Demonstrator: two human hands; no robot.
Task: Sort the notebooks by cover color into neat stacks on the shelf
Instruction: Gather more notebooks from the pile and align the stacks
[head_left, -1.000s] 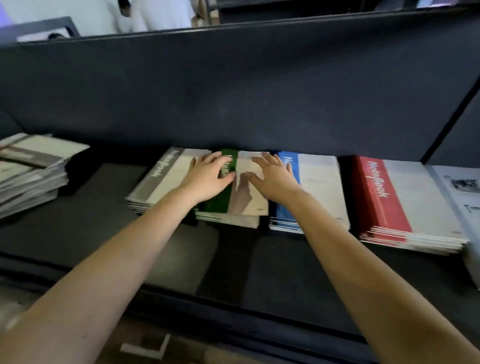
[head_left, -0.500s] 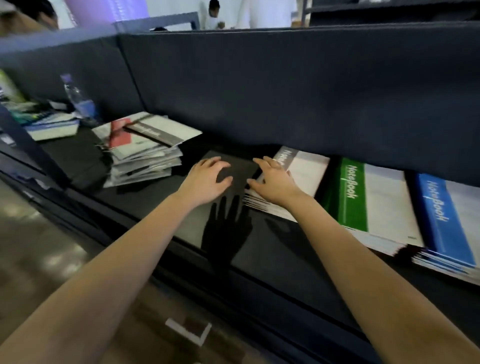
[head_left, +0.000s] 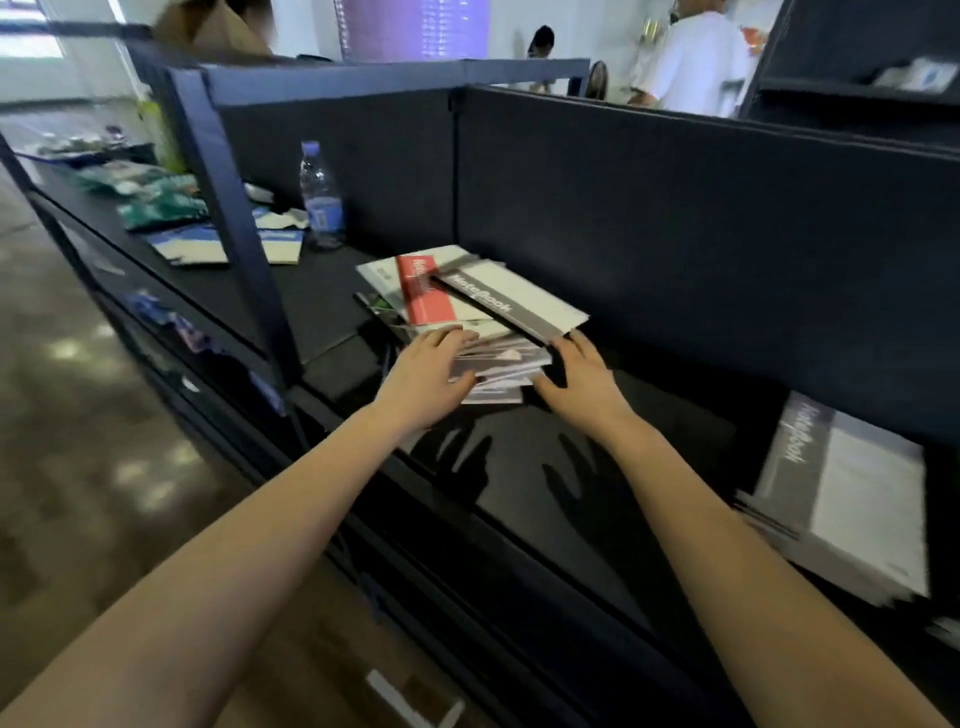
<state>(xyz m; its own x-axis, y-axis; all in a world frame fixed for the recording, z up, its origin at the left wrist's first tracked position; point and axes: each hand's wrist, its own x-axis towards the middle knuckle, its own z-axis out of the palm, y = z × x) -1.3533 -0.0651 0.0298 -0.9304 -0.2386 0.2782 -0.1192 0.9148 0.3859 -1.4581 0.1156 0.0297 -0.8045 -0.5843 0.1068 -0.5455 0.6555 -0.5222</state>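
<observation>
Single head-worn wide-angle view: looks forward and down along both forearms, near the left hand (head_left: 423, 382) and right hand (head_left: 582, 384), notebook pile (head_left: 483, 312) between them.

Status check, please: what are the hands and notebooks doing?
Left hand open, touching near edge of untidy mixed-colour paper notebook pile. Right hand open at its right side. Grey-banded notebook stack lies far right. Nothing in the way.

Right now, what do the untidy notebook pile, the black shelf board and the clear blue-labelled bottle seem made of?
Untidy notebook pile: paper with thin matte card covers; fanned sheet edges show.
Black shelf board: smooth, faint sheen, perhaps laminate or painted metal.
Clear blue-labelled bottle: see-through, likely plastic.
</observation>
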